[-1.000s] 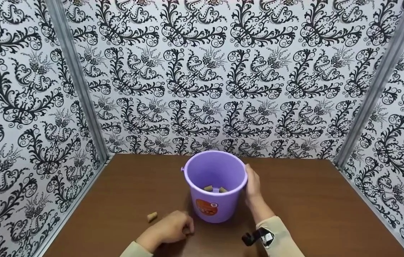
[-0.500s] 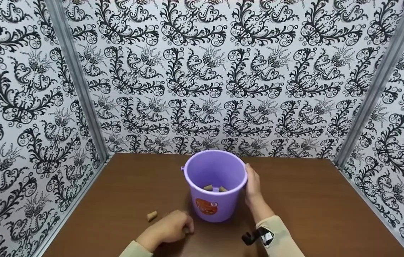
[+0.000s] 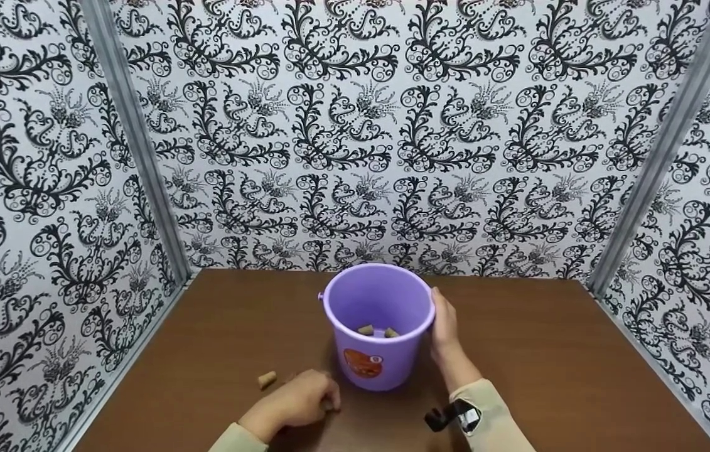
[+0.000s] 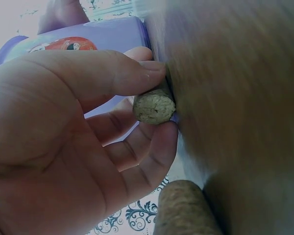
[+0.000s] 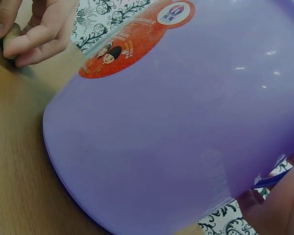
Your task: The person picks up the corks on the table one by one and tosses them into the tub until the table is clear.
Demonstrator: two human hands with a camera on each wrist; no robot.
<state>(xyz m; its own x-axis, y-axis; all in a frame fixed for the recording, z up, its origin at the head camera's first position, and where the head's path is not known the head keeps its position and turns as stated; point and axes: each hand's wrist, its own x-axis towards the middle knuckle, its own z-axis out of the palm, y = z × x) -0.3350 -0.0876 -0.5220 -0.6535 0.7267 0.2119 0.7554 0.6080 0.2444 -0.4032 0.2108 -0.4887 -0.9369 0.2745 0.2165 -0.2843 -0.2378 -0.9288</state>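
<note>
Slightly parted, left fingers (image 4: 154, 156) pinching cork (image 4: 155, 107), right fingers (image 3: 445, 316) holding bucket (image 3: 400, 356).

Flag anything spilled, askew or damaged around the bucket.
Nothing really stands out. The bucket stands upright, with no visible damage or spill. One loose cork lies on its side on the table, beside the left hand, which pinches another cork; two corks show inside the bucket, so it looks stray but probably normal.

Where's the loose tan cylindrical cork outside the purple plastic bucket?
In the head view, the loose cork lies on the brown table, just left of the person's left hand.
</note>
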